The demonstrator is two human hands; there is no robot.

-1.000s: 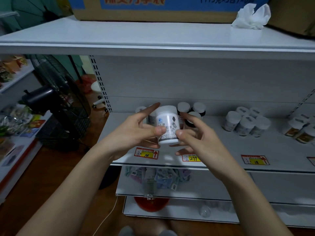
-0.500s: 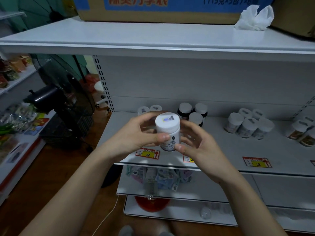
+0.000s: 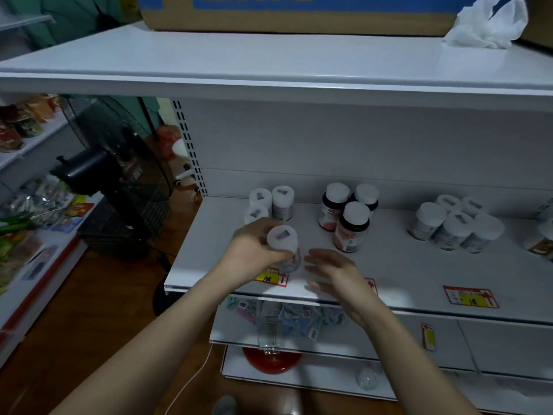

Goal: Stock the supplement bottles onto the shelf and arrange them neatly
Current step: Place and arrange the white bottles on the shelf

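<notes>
The left hand (image 3: 254, 253) grasps the small white-capped bottle (image 3: 283, 247), upright, just in front of three matching white bottles (image 3: 270, 203); the right hand (image 3: 330, 272) (fingers relaxed) hovers beside it.

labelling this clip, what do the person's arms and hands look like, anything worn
Both forearms are bare as far as the frame shows, with no sleeves in view. The left hand and right hand wear no gloves, and no watch, bracelet or ring is visible.
</notes>
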